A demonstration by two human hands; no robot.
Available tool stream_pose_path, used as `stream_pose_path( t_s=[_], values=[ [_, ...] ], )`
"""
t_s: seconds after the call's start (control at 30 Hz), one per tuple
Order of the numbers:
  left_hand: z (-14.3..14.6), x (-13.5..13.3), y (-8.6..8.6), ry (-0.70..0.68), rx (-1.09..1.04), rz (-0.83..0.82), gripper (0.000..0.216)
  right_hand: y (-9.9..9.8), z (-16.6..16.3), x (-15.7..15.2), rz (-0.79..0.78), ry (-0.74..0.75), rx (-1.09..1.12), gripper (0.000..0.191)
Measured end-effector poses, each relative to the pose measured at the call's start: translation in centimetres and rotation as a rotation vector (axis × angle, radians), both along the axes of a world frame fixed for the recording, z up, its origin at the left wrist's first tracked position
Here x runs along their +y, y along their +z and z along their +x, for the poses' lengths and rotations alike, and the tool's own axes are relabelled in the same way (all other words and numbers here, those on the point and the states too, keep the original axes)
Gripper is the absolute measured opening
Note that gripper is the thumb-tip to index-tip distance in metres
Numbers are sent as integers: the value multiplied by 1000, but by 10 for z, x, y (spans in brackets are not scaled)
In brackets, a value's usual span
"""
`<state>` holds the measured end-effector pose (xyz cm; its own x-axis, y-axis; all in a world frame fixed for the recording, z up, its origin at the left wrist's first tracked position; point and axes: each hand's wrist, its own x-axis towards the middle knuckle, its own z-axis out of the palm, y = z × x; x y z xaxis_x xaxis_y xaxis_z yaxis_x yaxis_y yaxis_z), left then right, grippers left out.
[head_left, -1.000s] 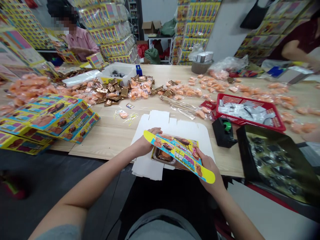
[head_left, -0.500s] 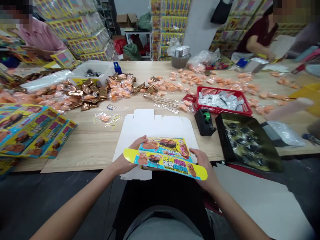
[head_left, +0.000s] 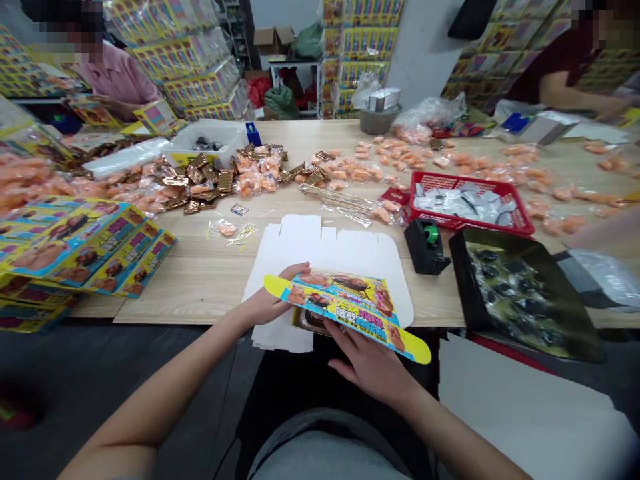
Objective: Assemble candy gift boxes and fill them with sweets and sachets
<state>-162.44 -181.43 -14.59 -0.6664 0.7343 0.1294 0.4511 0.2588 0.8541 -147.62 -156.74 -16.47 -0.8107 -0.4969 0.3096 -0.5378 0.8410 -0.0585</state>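
A yellow and blue printed cardboard box point(head_left: 350, 288) is held above the table's near edge, its long flap point(head_left: 365, 323) sticking out toward me. Under the flap the near side gapes, and something dark brown point(head_left: 314, 321) shows inside; its kind is unclear. My left hand point(head_left: 280, 291) grips the box's left end, fingers partly behind it. At the opening, my right hand point(head_left: 370, 367) has its fingers stretched beneath the flap, thumb apart, with fingertips partly hidden. Beneath the box lies a flat white cardboard blank point(head_left: 285, 250).
Printed boxes point(head_left: 95, 247) are stacked at left. A tape dispenser point(head_left: 425, 250), a red basket point(head_left: 470, 223) of packets and a dark tray point(head_left: 530, 293) of bagged black pieces stand at right. Wrapped orange pieces point(head_left: 260, 177) spread across the table. Two people sit opposite.
My right hand has left the box's right end and moved left, under the flap at the opening. My left hand keeps its grip. The view has shifted, so the scene appears further right.
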Motion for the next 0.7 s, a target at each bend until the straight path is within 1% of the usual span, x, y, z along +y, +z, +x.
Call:
stream_pose_path(
  t_s=[0.07,0.1,0.13,0.17,0.2,0.23,0.27,0.3,0.33,0.4,0.43,0.5,0.57,0.6,0.67,0.7],
  values=[
    [0,-2,-3,3,-4,-2,66,-6,18,19,-128,30,69,36],
    [-1,-3,-5,2,-7,-8,66,-9,26,30,-201,-5,111,27],
    [-2,-3,-6,-2,-9,-17,65,-12,32,41,-277,-82,141,20],
    [-3,-3,-6,-4,-13,-27,65,-15,33,51,-358,-187,150,19],
    [-5,-3,-6,-9,-13,-38,64,-17,31,61,-444,-294,135,28],
    [-7,-2,-4,-16,-6,-45,63,-17,25,69,-530,-371,104,45],
    [-9,-2,-2,-24,11,-48,62,-17,16,76,-600,-398,55,64],
    [-10,-1,0,-32,36,-49,61,-17,5,81,-632,-361,-3,77],
    [-10,-1,2,-47,67,-53,62,-17,-4,84,-616,-279,-62,83],
    [-4,-4,2,-100,163,-85,71,-17,-16,88,-474,-90,-143,78],
    [1,-6,-1,-135,228,-121,76,-18,-16,89,-388,-30,-168,74],
    [16,-12,-11,-186,370,-232,82,-24,-5,92,-258,27,-174,78],
    [31,-16,-24,-162,480,-338,76,-33,11,97,-157,55,-143,83],
    [36,-17,-29,-142,504,-367,74,-36,17,99,-112,71,-117,82],
    [39,-17,-33,-134,506,-346,70,-39,20,104,-63,112,-49,76],
    [36,-15,-31,-149,479,-306,70,-36,16,106,-69,124,-32,75]
  ],
)
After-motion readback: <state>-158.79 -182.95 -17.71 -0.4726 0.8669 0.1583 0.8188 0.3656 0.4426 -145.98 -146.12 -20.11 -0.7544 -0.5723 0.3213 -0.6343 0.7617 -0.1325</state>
